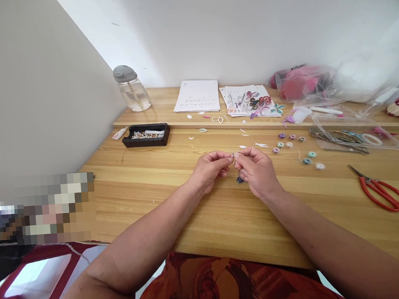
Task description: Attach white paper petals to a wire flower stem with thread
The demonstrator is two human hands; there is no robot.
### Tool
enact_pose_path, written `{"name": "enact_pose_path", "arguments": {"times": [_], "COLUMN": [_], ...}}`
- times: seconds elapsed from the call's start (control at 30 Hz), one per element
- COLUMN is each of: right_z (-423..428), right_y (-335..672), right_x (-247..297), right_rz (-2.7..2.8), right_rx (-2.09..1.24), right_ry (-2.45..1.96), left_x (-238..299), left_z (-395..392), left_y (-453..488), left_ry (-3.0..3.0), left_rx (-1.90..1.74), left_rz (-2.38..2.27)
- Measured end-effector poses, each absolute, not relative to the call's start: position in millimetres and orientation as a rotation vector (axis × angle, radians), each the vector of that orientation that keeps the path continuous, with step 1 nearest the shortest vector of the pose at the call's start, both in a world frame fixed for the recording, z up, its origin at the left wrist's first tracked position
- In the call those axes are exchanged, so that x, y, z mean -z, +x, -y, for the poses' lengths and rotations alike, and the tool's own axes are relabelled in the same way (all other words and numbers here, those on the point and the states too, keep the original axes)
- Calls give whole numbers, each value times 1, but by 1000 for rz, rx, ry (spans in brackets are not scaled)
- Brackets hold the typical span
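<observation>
Over the middle of the wooden table, my left hand (208, 170) and my right hand (258, 169) meet fingertip to fingertip. Both are closed in a pinch around a tiny white and dark piece (233, 156), too small and too covered by the fingers to name. A dark blue thread bobbin (240, 180) lies just below the right fingers, partly hidden by that hand. Beyond the hands are small white paper cut-outs (261, 145) and a green-edged leaf shape (202, 130).
Several coloured thread bobbins (307, 161) lie to the right, near red-handled scissors (385, 191) and a clear plastic box (386, 142). A black bead tray (146, 142) and water bottle (134, 92) stand left. White sheets (195, 95) and thread flowers (260, 102) rest on the back ledge.
</observation>
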State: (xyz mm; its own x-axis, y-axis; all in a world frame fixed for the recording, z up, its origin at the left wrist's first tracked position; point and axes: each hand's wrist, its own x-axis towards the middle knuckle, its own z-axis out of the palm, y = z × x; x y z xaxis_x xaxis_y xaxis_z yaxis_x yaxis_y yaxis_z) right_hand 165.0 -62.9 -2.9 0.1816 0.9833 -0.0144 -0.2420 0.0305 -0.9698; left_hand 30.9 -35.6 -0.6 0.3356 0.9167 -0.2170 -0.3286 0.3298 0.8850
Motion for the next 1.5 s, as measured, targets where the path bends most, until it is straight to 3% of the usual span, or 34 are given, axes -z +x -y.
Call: {"name": "enact_pose_path", "arguments": {"times": [1.5], "right_z": [62], "right_y": [161], "right_x": [6], "right_rz": [797], "right_rx": [-1203], "right_ry": [-1029], "left_x": [7], "left_z": [40], "left_y": [40], "left_ry": [901], "left_rx": [-1086], "left_rz": [-854]}}
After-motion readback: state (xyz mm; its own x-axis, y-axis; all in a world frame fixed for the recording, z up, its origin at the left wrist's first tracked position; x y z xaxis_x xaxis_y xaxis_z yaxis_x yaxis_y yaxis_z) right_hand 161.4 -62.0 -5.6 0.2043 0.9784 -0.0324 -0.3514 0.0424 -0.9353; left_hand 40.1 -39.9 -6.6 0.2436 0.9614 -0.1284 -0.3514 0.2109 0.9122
